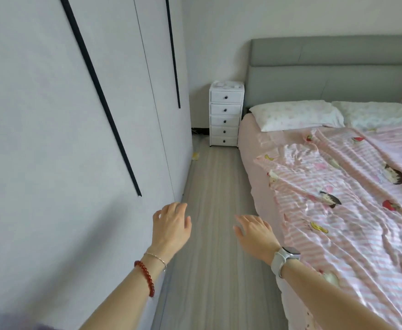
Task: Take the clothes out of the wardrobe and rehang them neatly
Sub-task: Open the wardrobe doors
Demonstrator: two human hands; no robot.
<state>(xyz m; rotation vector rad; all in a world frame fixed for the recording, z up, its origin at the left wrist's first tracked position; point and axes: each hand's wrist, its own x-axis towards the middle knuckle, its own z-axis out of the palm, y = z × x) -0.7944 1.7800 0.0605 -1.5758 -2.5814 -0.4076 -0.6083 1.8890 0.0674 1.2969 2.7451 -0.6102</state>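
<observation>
Neither grip holds anything: the left hand (pixel 171 222) hangs in the air with its fingers loosely spread and slightly curled, and the right hand (pixel 254 231) is likewise open, palm down, fingers relaxed, a watch (pixel 284 257) on its wrist. The wardrobe (pixel 52 115) stands to the left of both hands, its pale doors closed, so the clothes are out of sight behind them and none can be seen anywhere in the room. The relation that counts is this one: the left hand is just beside the lower part of the nearest door, close to the thin vertical seam (pixel 154 103) between two door panels, while the right hand is well apart from the wardrobe, out over the floor (pixel 214 198) towards the edge of the bed (pixel 254 182). The long dark handle strips (pixel 100 96) run up and down the doors, above and to the left of the left hand, so that hand is judged the nearer one to take a handle and pull. Open room is narrow: a strip of floor runs between the wardrobe front and the bed's near edge, ending at the white chest of drawers (pixel 226 115) by the headboard. A door swinging outward would sweep into that strip, so the person would probably need to stand clear of it.
</observation>
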